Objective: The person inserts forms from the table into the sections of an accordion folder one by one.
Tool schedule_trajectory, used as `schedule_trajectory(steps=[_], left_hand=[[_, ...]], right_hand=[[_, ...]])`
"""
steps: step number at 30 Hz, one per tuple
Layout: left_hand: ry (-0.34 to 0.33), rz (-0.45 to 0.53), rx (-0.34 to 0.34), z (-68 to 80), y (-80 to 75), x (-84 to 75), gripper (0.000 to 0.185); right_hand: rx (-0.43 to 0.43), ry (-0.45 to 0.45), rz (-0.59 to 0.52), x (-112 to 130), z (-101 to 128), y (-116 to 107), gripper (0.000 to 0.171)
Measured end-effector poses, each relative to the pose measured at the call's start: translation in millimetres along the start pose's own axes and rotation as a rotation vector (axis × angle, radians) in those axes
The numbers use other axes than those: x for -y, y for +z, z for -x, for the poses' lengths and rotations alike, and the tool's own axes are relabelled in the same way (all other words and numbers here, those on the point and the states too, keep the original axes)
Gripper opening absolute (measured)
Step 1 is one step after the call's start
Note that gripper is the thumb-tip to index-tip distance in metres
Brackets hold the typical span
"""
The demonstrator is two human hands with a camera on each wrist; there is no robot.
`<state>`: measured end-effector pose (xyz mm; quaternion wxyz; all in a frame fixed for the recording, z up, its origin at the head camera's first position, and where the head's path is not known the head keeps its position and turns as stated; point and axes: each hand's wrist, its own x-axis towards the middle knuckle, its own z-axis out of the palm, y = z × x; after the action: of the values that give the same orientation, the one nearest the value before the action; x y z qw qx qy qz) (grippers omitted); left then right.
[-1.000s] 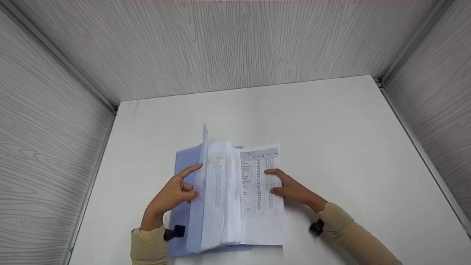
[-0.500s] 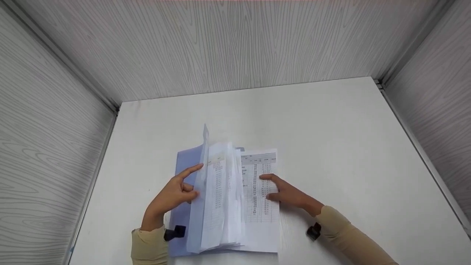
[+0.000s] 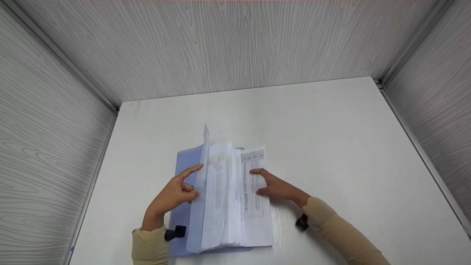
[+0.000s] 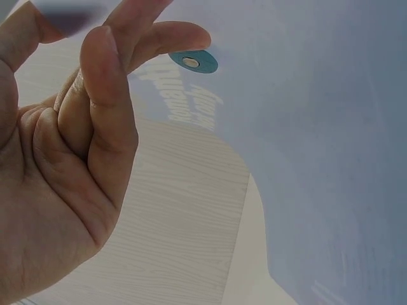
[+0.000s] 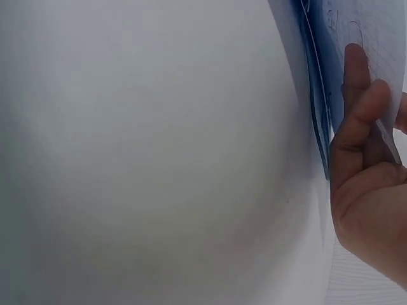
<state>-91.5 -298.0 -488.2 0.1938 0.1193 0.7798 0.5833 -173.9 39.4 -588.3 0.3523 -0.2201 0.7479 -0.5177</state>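
Observation:
A translucent blue document folder (image 3: 184,213) lies spread on the white tabletop with a bundle of printed sheets (image 3: 215,191) fanned out from it. My left hand (image 3: 171,195) holds the folder's raised cover flap (image 3: 196,221) nearly upright. In the left wrist view, one fingertip lies by a teal snap button (image 4: 191,61) on the flap. Over the right edge of a printed sheet (image 3: 255,221) is my right hand (image 3: 281,187), thumb and forefinger on its face. The right wrist view shows that paper (image 5: 381,38) between the digits of my right hand (image 5: 369,152).
The white tabletop (image 3: 312,129) surrounds the folder. Wood-grain panels stand at the back (image 3: 235,44), left (image 3: 44,140) and right (image 3: 434,110). A small black wrist device (image 3: 176,233) sits at the left cuff, and another black device (image 3: 301,222) at the right cuff.
My right hand has shifted left together with the printed sheet's right edge, so less of its printed table shows. The left hand and the raised flap have stayed put.

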Motion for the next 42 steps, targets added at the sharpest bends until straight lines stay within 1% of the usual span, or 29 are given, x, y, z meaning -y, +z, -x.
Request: schedule_trajectory(steps=[4, 9, 12, 15, 16, 20, 24, 30, 33, 42], left_hand=[[-0.003, 0.009, -0.001, -0.1, 0.3, 0.3, 0.075], [0.012, 0.009, 0.002, -0.5, 0.1, 1.5, 0.075], [0.018, 0.007, 0.003, -0.7, 0.3, 2.4, 0.075], [0.016, 0.002, 0.004, -0.4, 0.9, 2.9, 0.075], [0.014, 0.001, 0.005, -0.3, 1.1, 3.0, 0.075], [0.009, 0.009, 0.011, 0.0, 1.6, 2.6, 0.075], [0.008, 0.018, 0.007, 0.1, 1.0, 1.2, 0.075], [0.006, 0.013, 0.007, -0.5, 0.1, 0.6, 0.075], [0.013, 0.010, 0.007, -1.0, -0.3, 1.3, 0.075], [0.036, 0.002, 0.006, 0.0, -1.8, 1.8, 0.074]], right_hand=[[-0.007, -0.005, 0.022, 2, -8, 3, 0.070], [-0.001, -0.006, 0.008, 3, -14, 4, 0.074], [0.008, 0.009, -0.047, 4, -9, 1, 0.080], [0.002, 0.013, -0.102, 4, -2, -5, 0.081], [0.002, 0.013, -0.118, 4, 1, -7, 0.080], [-0.017, 0.013, -0.118, 3, 10, -11, 0.073], [-0.028, 0.037, -0.133, 3, 13, -6, 0.070], [-0.069, 0.011, -0.150, 3, 5, 7, 0.068], [-0.090, 0.013, -0.151, 4, 0, 11, 0.069], [-0.090, 0.036, -0.187, 8, -14, 21, 0.070]])
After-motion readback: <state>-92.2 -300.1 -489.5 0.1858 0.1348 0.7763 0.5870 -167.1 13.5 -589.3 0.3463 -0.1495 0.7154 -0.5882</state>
